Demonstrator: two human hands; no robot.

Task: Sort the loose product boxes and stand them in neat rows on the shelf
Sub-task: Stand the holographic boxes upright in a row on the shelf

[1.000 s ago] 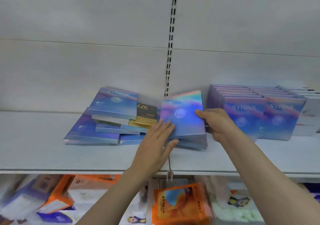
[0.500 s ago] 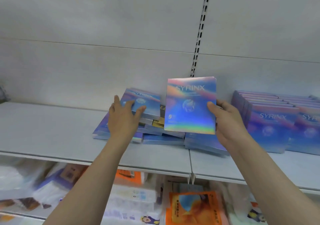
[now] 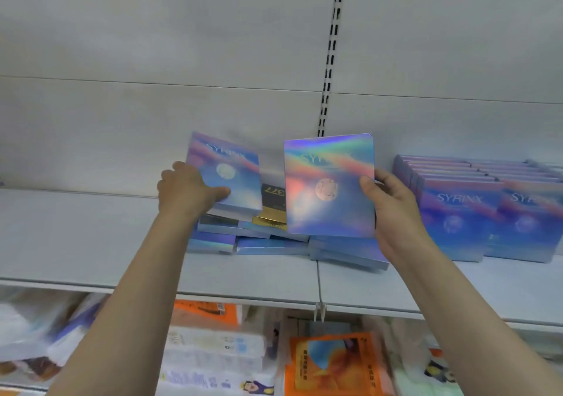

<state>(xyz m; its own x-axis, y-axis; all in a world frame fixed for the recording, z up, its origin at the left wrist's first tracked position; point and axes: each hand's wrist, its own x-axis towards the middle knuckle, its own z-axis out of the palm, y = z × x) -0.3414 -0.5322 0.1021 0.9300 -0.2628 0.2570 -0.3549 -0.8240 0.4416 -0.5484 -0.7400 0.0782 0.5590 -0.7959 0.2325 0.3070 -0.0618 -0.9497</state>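
Note:
My right hand [image 3: 393, 206] holds an iridescent blue Syrinx box [image 3: 329, 187] upright by its right edge, above the loose pile. My left hand [image 3: 187, 190] grips a second blue Syrinx box [image 3: 227, 173] by its left edge and tilts it up off the pile. The loose pile [image 3: 268, 240] of flat blue boxes lies on the grey shelf [image 3: 91, 243], with a black and gold box [image 3: 272, 202] among them. Two neat rows of standing Syrinx boxes [image 3: 460, 213] fill the shelf to the right.
A slotted upright rail [image 3: 330, 60] runs down the white back wall. Bare shelf lies left of the pile. Below the shelf edge sit orange packets [image 3: 332, 365] and white packaged goods [image 3: 213, 356]. A clear price clip [image 3: 319, 309] hangs from the shelf's front lip.
My left hand has closed on the top left box and raised it on edge. The box in my right hand stays upright and has shifted slightly right.

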